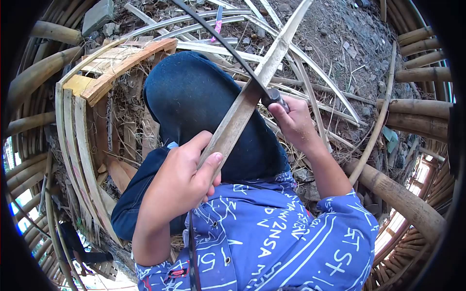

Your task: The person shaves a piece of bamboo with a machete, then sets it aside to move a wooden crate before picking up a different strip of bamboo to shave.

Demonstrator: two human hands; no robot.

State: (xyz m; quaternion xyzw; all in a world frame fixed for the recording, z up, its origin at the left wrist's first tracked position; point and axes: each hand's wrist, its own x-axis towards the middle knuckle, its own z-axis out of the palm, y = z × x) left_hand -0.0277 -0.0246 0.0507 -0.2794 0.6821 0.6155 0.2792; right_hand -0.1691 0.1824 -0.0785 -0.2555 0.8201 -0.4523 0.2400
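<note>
My left hand is closed round the lower end of a split bamboo strip, thumb on top. The strip slants up and to the right across my raised knee, its pale hollow side facing me. My right hand grips the dark handle of a long-bladed knife. Its narrow, dark blade runs up and to the left, crossing the bamboo strip near the handle. Whether the edge bites into the bamboo cannot be made out.
A slatted wooden crate stands at the left. Cut bamboo strips lie over the littered ground, with a pink-handled tool among them. Thick bamboo poles line both sides. A concrete block lies at the upper left.
</note>
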